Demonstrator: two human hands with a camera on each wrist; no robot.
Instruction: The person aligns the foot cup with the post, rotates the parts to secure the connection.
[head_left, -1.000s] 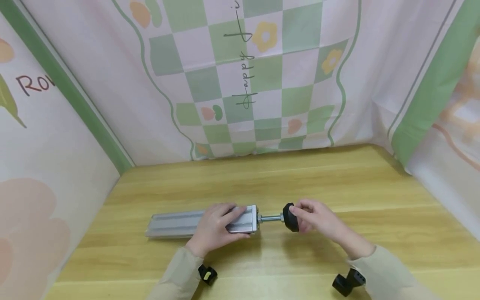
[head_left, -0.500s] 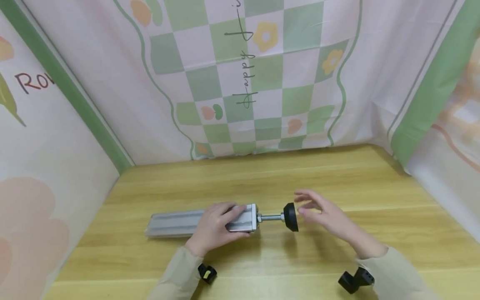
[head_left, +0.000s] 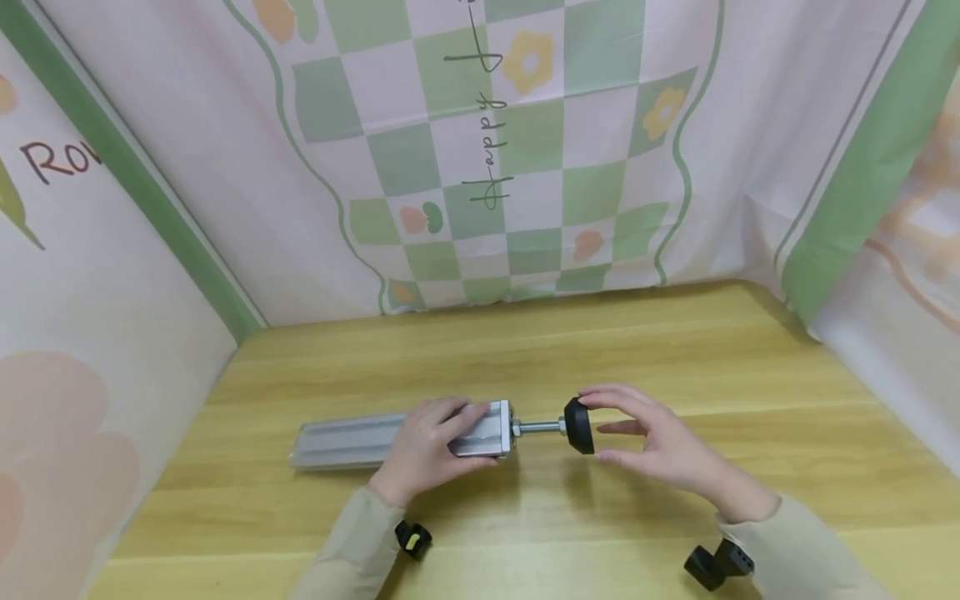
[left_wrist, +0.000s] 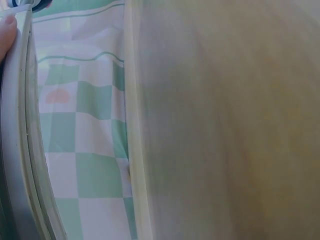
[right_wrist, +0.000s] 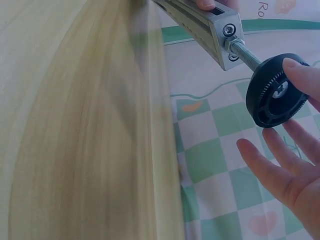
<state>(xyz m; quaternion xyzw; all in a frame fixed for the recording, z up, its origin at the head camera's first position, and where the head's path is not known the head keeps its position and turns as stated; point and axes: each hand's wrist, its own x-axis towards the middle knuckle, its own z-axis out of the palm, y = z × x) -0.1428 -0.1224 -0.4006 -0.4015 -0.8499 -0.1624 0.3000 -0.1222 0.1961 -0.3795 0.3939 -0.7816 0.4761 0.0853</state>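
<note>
A silver aluminium profile (head_left: 345, 439) lies lengthwise, held above the wooden table near its right end by my left hand (head_left: 426, 446). That hand has its fingers over the top and its thumb along the near side. A threaded rod (head_left: 540, 427) with nuts sticks out of the profile's end plate (right_wrist: 230, 42). On the rod sits a black round levelling foot (head_left: 577, 427), its ribbed hollow underside facing right. My right hand (head_left: 660, 442) holds the foot by its rim, thumb and fingertips on opposite sides, with the other fingers (right_wrist: 265, 170) spread below it.
The wood-grain table (head_left: 525, 358) runs back to a hanging curtain (head_left: 465, 150) with a green and white check. More printed cloth (head_left: 112, 333) hangs at the left and right. Black wrist cameras (head_left: 414, 540) sit by both sleeves.
My right hand let go of the foot and drew back to the right with its fingers raised. Now its spread fingers are round the rim again. The left hand keeps its hold.
</note>
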